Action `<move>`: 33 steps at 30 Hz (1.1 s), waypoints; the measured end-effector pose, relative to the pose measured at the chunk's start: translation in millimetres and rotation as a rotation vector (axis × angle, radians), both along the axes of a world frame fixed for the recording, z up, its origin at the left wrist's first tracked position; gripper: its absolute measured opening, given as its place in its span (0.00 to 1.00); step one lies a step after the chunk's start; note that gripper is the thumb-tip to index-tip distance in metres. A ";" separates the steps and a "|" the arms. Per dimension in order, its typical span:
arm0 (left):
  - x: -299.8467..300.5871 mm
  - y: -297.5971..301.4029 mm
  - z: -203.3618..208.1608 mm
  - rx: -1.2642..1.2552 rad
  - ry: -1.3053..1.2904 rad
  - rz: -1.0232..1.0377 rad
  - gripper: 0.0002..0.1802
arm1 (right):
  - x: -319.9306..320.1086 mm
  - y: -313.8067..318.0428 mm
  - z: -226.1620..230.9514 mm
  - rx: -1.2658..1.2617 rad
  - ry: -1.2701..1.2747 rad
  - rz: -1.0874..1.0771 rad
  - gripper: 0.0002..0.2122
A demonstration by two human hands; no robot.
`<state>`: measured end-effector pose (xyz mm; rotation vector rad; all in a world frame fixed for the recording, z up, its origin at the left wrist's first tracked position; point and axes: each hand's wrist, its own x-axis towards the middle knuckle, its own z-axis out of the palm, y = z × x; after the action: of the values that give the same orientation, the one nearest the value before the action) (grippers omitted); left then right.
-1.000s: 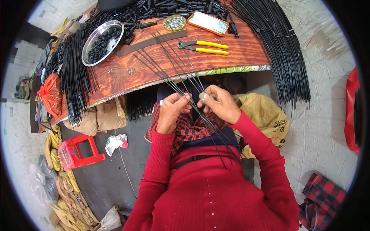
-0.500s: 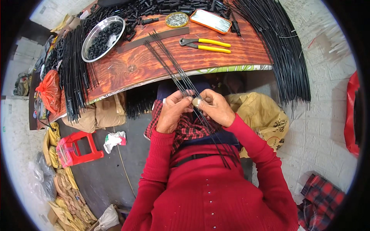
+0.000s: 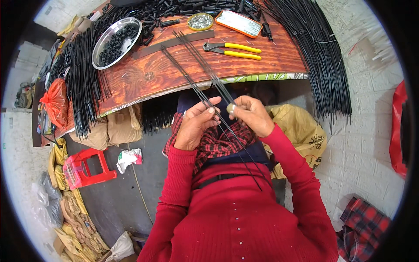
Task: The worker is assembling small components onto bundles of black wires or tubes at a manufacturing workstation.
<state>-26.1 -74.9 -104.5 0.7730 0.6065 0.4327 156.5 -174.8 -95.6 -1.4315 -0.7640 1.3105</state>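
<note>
Black rods (image 3: 187, 77) lie loosely held between the thumb and bent fingers of the left hand (image 3: 197, 125), slanting from 11 o'clock to 5 o'clock over the lap. Just beside it, the right hand (image 3: 252, 117) pinches a second bunch of rods (image 3: 216, 81), blurred, pointing toward 11 o'clock. From the hands, yellow-handled pincers (image 3: 242, 46) rest at 12 o'clock on the wooden worktop (image 3: 144, 87), a metal dish (image 3: 96, 54) of black rings at 10, a red stool (image 3: 98, 180) at 8.
</note>
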 end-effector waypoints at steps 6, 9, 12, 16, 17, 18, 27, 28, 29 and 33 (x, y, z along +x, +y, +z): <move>2.6 -1.8 -5.6 0.005 0.073 0.027 0.19 | -16.3 -14.0 -6.5 -0.041 -0.020 0.094 0.10; 3.9 -3.4 -7.9 0.052 0.124 0.039 0.18 | -19.1 -17.1 -12.6 -0.001 -0.016 0.083 0.09; 4.4 -4.5 -16.2 0.129 0.147 0.073 0.17 | -20.9 -17.7 -13.2 0.009 0.017 0.081 0.09; 5.2 -6.5 -22.5 0.111 0.135 0.105 0.15 | -21.3 -16.9 -15.8 0.016 -0.023 -0.026 0.08; 5.7 -7.1 -22.2 0.107 0.144 0.118 0.14 | -21.4 -16.9 -16.2 -0.003 -0.010 -0.049 0.08; 5.3 -7.0 -22.4 0.107 0.145 0.118 0.14 | -22.3 -16.7 -16.5 -0.004 -0.009 -0.049 0.08; 8.9 -10.2 -9.6 0.088 0.157 0.079 0.15 | -27.8 -6.0 -22.0 0.019 -0.094 -0.081 0.11; 9.6 -10.4 -9.9 0.076 0.154 0.093 0.16 | -27.8 -5.4 -22.8 0.019 -0.145 -0.083 0.11; 10.2 -10.7 -10.1 0.064 0.150 0.107 0.16 | -27.9 -4.9 -23.2 0.019 -0.195 -0.085 0.11; 12.1 -11.3 -11.4 0.039 0.128 0.126 0.16 | -30.6 -3.0 -22.5 0.024 -0.196 -0.130 0.12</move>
<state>-14.0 -86.3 -116.0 0.8067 0.7714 0.5143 125.9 -177.9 -118.1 -1.5794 -0.7983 1.0700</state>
